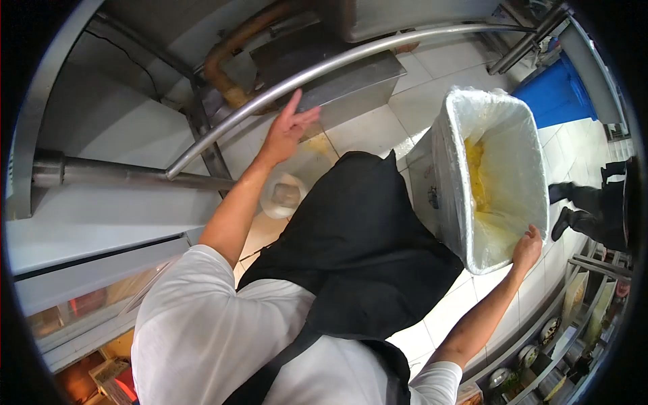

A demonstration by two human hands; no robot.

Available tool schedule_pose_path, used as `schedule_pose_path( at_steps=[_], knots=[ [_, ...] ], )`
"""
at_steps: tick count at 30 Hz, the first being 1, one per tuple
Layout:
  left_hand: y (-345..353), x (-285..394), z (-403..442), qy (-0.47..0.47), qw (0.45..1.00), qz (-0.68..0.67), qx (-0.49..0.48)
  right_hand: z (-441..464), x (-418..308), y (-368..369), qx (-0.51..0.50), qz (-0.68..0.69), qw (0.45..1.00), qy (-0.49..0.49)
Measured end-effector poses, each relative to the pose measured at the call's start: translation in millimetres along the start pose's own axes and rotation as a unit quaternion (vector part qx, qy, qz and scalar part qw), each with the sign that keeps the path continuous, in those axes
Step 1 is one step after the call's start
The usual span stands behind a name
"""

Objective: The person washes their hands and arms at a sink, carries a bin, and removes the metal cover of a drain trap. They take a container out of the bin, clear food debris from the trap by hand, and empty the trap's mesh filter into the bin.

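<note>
A tall, light-coloured trash bin (442,182) stands on the tiled floor to my right, lined with a clear plastic bag (503,115) folded over its rim. Yellow residue (476,172) lies inside the liner. My right hand (528,250) grips the near right corner of the rim, fingers wrapped over the bag's edge. On the other side, my left hand (287,133) is held out with its fingers apart, holding nothing. It is near the curved metal rail (266,99); whether a fingertip touches the rail I cannot tell.
Under the rail are a metal box (358,91) and a brown pipe (219,64). A whitish round container (283,194) sits on the floor by my apron. Behind the bin stands a blue bin (557,91). Another person's legs (584,202) are at right, above shelves with containers (530,354).
</note>
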State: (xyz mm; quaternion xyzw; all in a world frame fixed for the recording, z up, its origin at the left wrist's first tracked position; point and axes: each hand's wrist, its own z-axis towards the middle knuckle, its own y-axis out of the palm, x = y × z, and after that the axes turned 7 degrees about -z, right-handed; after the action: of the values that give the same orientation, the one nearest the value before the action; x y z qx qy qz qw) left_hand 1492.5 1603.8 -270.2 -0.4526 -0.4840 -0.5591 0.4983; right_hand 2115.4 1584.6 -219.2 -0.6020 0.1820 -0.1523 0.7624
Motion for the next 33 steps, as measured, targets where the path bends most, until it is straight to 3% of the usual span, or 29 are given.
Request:
schedule_pose_path(
  at_steps=[2, 4, 5, 7, 9, 10, 12, 14, 15, 18, 19, 22, 25, 26, 28, 29, 30, 31, 32, 33],
  knots=[
    [-37, -35, 12, 0.005, 0.993, 0.065, 0.096, 0, -1, -1, 0.003, 0.011, 1.0, 0.003],
    [-102, -90, 29, -0.088, 0.928, 0.235, 0.277, -1, -1, 0, 0.0, 0.03, 1.0, 0.006],
    [-145, -133, 38, -0.084, 0.908, 0.261, 0.316, 0, -2, 2, 0.004, 0.033, 0.999, 0.004],
    [-159, -148, 55, -0.126, 0.91, 0.183, 0.35, 0, 3, 5, 0.014, 0.033, 0.999, 0.004],
    [-133, -107, 61, -0.222, 0.92, -0.022, 0.322, -1, 0, 3, 0.021, 0.021, 1.0, -0.009],
    [-142, -121, 70, -0.232, 0.926, -0.03, 0.297, 0, 2, 7, 0.022, 0.013, 1.0, -0.011],
    [-186, -172, 82, -0.222, 0.942, -0.069, 0.243, 2, 16, 17, 0.037, 0.003, 0.998, -0.041],
    [-226, -207, 79, -0.182, 0.97, -0.109, 0.122, -1, 19, 22, 0.039, -0.054, 0.996, -0.063],
    [-239, -226, 86, -0.165, 0.973, -0.151, 0.055, 1, 28, 34, 0.102, -0.061, 0.988, -0.101],
    [-215, -196, 104, -0.259, 0.912, -0.202, 0.247, 3, 17, 34, 0.118, -0.045, 0.991, -0.037],
    [-207, -193, 104, -0.206, 0.929, -0.185, 0.245, -2, 1, 15, 0.13, 0.001, 0.991, -0.021],
    [-192, -180, 111, -0.267, 0.91, -0.124, 0.292, -2, -4, 4, 0.105, 0.014, 0.994, 0.021],
    [-249, -253, 126, -0.147, 0.883, -0.399, 0.201, 3, 9, 30, 0.131, -0.035, 0.991, -0.022],
    [-251, -260, 122, -0.034, 0.905, -0.418, 0.073, 7, 19, 45, 0.15, -0.011, 0.988, -0.028],
    [-220, -205, 128, 0.005, 0.972, -0.212, 0.1, 3, 13, 28, 0.116, -0.008, 0.992, -0.042],
    [-189, -153, 123, 0.032, 0.992, -0.013, 0.12, 4, 10, 22, 0.083, 0.016, 0.996, -0.022],
    [-149, -100, 116, 0.061, 0.978, 0.148, 0.137, 2, -1, 10, 0.058, 0.012, 0.998, 0.009],
    [-159, -99, 134, -0.153, 0.959, -0.224, 0.081, 3, -2, 11, 0.07, 0.017, 0.997, -0.01],
    [-105, -51, 124, -0.142, 0.945, -0.221, 0.193, 3, -5, 8, 0.066, 0.017, 0.998, -0.01],
    [-130, -78, 137, -0.167, 0.939, -0.291, 0.075, 3, -8, 6, 0.066, 0.003, 0.998, -0.01]
  ],
)
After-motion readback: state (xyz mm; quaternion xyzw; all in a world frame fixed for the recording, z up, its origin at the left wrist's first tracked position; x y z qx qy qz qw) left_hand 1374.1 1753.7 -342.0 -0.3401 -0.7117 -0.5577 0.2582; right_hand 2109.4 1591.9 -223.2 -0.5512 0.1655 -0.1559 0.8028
